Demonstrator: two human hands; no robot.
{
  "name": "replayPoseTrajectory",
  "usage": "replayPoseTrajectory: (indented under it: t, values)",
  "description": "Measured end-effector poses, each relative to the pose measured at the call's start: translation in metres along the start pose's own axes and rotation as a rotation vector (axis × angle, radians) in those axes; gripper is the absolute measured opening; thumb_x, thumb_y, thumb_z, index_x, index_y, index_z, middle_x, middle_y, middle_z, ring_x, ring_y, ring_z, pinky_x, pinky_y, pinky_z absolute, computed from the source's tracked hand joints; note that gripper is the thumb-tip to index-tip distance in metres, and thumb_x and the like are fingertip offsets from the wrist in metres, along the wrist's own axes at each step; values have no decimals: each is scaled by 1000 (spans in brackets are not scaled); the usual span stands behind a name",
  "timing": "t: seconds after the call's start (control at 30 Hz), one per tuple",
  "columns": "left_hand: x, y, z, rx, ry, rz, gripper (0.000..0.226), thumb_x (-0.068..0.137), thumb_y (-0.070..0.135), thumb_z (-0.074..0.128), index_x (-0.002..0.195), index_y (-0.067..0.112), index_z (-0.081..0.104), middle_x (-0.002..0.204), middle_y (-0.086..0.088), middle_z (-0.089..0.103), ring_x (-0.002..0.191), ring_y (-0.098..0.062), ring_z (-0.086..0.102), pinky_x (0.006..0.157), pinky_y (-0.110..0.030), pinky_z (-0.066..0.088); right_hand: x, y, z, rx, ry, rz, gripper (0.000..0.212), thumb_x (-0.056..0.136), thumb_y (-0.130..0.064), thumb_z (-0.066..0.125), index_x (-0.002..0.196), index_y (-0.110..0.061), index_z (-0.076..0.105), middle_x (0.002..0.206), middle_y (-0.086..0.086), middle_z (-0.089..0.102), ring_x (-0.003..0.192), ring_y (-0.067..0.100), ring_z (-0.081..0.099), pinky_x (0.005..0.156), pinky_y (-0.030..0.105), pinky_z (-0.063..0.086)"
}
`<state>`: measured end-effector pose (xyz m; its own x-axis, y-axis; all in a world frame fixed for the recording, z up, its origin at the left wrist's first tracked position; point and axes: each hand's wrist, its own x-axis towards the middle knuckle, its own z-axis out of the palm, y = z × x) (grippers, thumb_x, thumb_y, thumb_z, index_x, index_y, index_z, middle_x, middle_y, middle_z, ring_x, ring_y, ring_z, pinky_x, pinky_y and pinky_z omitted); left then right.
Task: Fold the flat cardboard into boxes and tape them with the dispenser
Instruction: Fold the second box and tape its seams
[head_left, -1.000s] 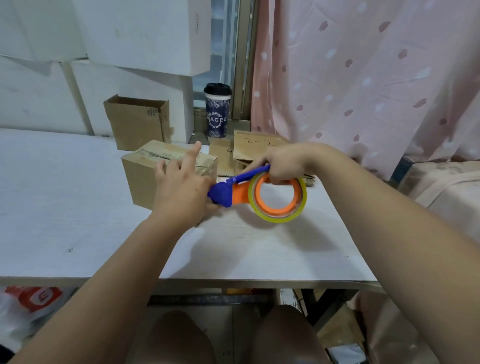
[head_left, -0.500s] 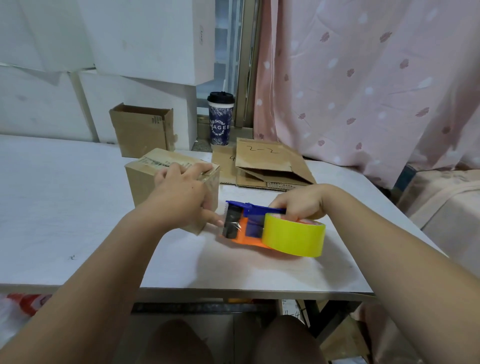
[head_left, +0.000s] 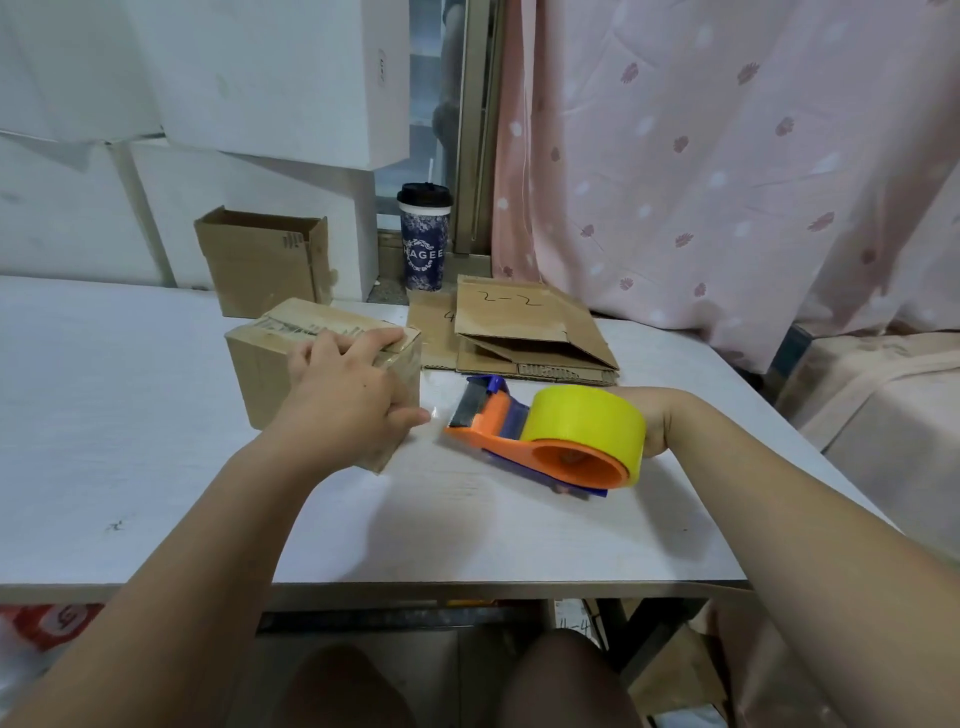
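Note:
A small closed cardboard box (head_left: 260, 364) stands on the white table (head_left: 130, 441), with tape along its top. My left hand (head_left: 345, 395) lies over its near right corner, fingers curled on the top edge and thumb on the side. An orange and blue tape dispenser (head_left: 519, 441) with a yellow roll (head_left: 587, 421) lies on the table just right of the box. My right hand (head_left: 652, 421) is behind the roll and mostly hidden by it. Flat cardboard (head_left: 519, 322) marked "2-2" lies behind the dispenser.
An open-topped cardboard box (head_left: 260, 260) stands at the back against white foam blocks (head_left: 249, 78). A dark cup with a lid (head_left: 423, 239) sits on the window sill. A pink curtain (head_left: 727, 156) hangs at the right. The table's front edge runs near my knees.
The dispenser came down from the box's side onto the table and slid right, turning its roll toward me. My left hand stayed on the box, fingers now curled over its top.

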<state>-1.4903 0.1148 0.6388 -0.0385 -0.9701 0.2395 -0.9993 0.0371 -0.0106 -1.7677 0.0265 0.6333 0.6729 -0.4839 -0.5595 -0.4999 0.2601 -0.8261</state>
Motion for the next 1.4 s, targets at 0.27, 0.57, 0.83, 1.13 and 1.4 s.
replayPoseTrajectory:
  t: [0.27, 0.57, 0.83, 1.13, 1.4]
  values:
    - [-4, 2, -1, -10, -1, 11, 26, 79, 63, 58, 69, 40, 65, 152, 16, 18, 120, -23, 22, 102, -42, 12, -10, 7, -12, 103, 196, -25, 28, 60, -10, 78, 85, -5, 68, 73, 14, 70, 61, 22, 69, 53, 26, 54]
    - [-3, -3, -9, -44, -61, 45, 74, 91, 56, 40, 131, 62, -22, 153, 8, 24, 129, -30, 28, 106, -48, 18, 12, 8, -12, -119, 493, -59, 28, 87, 4, 49, 84, -16, 69, 81, 11, 58, 65, 18, 57, 57, 25, 49]
    - [2, 8, 13, 154, 213, -71, 52, 95, 41, 37, 144, 39, 18, 140, 17, 36, 111, -24, 40, 94, -40, 31, 18, 0, -7, -218, 691, -63, 26, 80, -2, 63, 104, -10, 68, 86, 8, 66, 72, 21, 62, 56, 24, 52]
    - [-5, 9, 13, 121, 236, -30, 32, 94, 43, 41, 120, 42, 60, 145, 15, 36, 112, -26, 37, 100, -46, 27, 20, 8, -10, -95, 692, -85, 18, 82, 1, 58, 85, -15, 63, 68, 3, 62, 53, 13, 61, 49, 21, 48]
    - [-18, 8, -4, -28, 108, 2, 25, 94, 48, 37, 105, 36, 55, 143, 6, 42, 110, -22, 36, 102, -44, 21, 15, 15, -4, -35, 672, -164, 19, 84, 3, 55, 88, -12, 66, 65, 1, 64, 53, 12, 61, 47, 22, 47]
